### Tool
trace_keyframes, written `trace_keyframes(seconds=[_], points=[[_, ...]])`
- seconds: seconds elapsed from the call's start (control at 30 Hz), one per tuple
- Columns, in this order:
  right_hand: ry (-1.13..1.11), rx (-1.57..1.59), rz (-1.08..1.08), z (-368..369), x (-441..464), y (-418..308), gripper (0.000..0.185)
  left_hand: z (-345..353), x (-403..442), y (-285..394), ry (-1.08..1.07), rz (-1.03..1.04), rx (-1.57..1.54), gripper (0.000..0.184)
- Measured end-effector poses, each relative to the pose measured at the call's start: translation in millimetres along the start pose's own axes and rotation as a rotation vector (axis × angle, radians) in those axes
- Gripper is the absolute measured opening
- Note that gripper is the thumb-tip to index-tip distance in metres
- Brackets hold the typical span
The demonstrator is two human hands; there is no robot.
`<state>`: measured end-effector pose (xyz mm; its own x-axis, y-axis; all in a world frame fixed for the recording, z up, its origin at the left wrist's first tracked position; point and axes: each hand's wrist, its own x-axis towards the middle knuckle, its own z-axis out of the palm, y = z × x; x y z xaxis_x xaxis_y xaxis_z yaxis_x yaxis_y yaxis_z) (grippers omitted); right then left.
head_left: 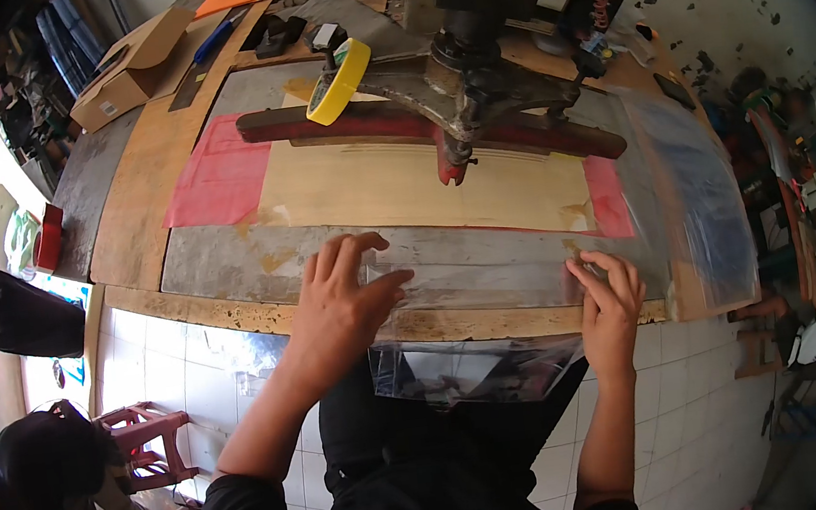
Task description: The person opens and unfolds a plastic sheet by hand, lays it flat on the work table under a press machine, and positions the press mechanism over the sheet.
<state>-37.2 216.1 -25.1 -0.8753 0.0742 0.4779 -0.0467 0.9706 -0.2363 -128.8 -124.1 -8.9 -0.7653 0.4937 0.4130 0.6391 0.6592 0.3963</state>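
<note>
A clear plastic sheet (481, 367) lies across the front edge of the work table and hangs down over my lap. My left hand (337, 298) is at its left side, thumb and fingers apart and curved, with nothing visible between them. At the sheet's right side, my right hand (611, 297) has thumb and forefinger pinched together on the plastic. Beyond both hands is a beige panel (420, 183) with a red piece (217, 171) at its left end and another red piece (608, 197) at its right. A dark metal press arm with a long bar (352, 120) stands over the panel.
A yellow tape roll (338, 82) leans on the press. More clear plastic (699, 202) covers the table's right end. A cardboard box (130, 70) sits back left. One person (60, 466) is low at left near a red stool (152, 440); others are at right.
</note>
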Motion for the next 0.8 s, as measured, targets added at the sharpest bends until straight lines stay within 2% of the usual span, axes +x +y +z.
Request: trace_keyframes(seconds=[0.07,0.1,0.17,0.23,0.33,0.4,0.43,0.5,0.57,0.8], points=[[0.007,-0.055,-0.023,1,-1,-3,0.048,1,-4,1,-0.05,0.133,0.095,0.035],[0.011,-0.053,-0.018,2,-2,-4,0.047,3,-6,2,-0.049,0.134,0.093,0.035],[0.011,-0.054,-0.014,3,-4,-2,0.046,6,-11,6,-0.199,0.153,0.049,0.041],[-0.041,-0.016,-0.011,4,-7,0,0.048,12,-16,10,-0.199,0.156,0.051,0.041],[-0.088,-0.031,0.011,-1,-10,-4,0.044,26,-27,32,-0.145,0.078,0.171,0.051],[-0.093,-0.065,0.026,-7,-13,-27,0.044,30,-34,47,-0.179,-0.024,0.167,0.071],[-0.098,-0.101,0.042,-6,-14,-40,0.046,34,-35,50,-0.18,-0.025,0.166,0.071],[-0.22,-0.128,-0.045,-4,-16,-62,0.063,42,-37,56,-0.177,-0.019,0.183,0.083],[-0.334,-0.016,-0.149,8,-20,-74,0.069,47,-39,58,-0.208,-0.033,0.174,0.087],[-0.336,-0.015,-0.037,17,-30,-61,0.077,46,-37,53,-0.283,-0.067,0.069,0.092]])
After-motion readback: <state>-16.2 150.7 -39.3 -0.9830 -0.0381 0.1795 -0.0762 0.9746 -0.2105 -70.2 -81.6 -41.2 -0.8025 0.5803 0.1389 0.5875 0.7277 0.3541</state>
